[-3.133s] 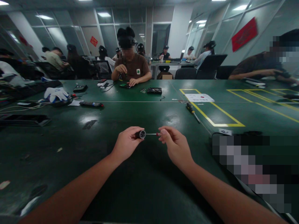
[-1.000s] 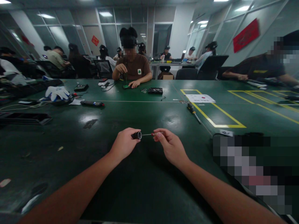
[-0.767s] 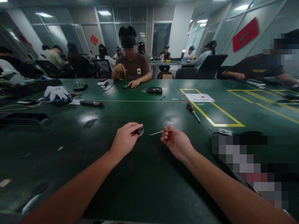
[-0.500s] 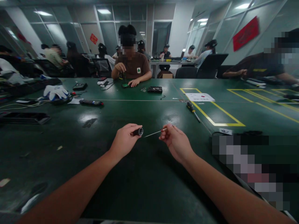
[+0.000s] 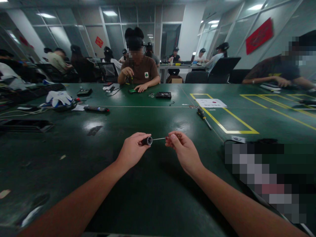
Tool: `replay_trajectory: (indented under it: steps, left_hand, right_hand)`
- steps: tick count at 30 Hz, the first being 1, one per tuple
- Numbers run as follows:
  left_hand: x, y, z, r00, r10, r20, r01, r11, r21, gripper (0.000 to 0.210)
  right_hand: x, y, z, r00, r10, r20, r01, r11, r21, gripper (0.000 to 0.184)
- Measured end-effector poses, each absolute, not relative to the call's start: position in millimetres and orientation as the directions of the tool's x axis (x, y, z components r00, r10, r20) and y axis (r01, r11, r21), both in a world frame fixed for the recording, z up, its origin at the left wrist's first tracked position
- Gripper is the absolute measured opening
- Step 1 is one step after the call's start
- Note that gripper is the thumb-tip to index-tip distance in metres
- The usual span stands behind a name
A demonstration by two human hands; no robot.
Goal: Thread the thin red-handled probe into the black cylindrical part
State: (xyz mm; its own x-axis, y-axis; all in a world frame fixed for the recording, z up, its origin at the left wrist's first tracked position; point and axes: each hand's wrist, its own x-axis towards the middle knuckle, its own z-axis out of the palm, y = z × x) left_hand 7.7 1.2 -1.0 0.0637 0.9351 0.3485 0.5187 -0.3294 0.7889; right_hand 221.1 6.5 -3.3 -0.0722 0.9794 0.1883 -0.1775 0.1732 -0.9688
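Observation:
My left hand (image 5: pixel 134 148) is closed around a short black cylinder (image 5: pixel 147 141) with a shiny ring at its open end, which faces right. Between the fingers of my right hand (image 5: pixel 184 146) is the handle of a thin screwdriver (image 5: pixel 159 139), reddish and partly see-through, mostly covered by the fingers. Its metal shaft points left, and the tip meets the ringed end of the cylinder; how deep it reaches I cannot tell. Both hands are held above the green table (image 5: pixel 145 194).
A yellow-black screwdriver (image 5: pixel 204 118) lies right of centre near a white paper (image 5: pixel 211 103). White gloves (image 5: pixel 58 98), a dark pen-shaped tool (image 5: pixel 96 109) and a black tray (image 5: pixel 26 125) are at left. Opposite, a person (image 5: pixel 138 70) works on a green board (image 5: pixel 132 91).
The screwdriver has shifted left and levelled, its tip going from just short of the cylinder to its ringed end. My right hand has turned a little; my left hand has barely moved.

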Motion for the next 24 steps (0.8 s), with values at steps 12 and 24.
replay_trajectory:
  steps: [12, 24]
  left_hand:
    - [6, 4, -4, 0.048, 0.948, 0.316, 0.561, -0.287, 0.777, 0.042]
    - [4, 3, -6, 0.152, 0.894, 0.422, 0.566, -0.428, 0.705, 0.042]
  right_hand:
    - [220, -1, 6, -0.159, 0.954, 0.254, 0.003, 0.258, -0.966, 0.028]
    - [226, 15, 1, -0.129, 0.990, -0.057, -0.350, -0.099, -0.931, 0.030]
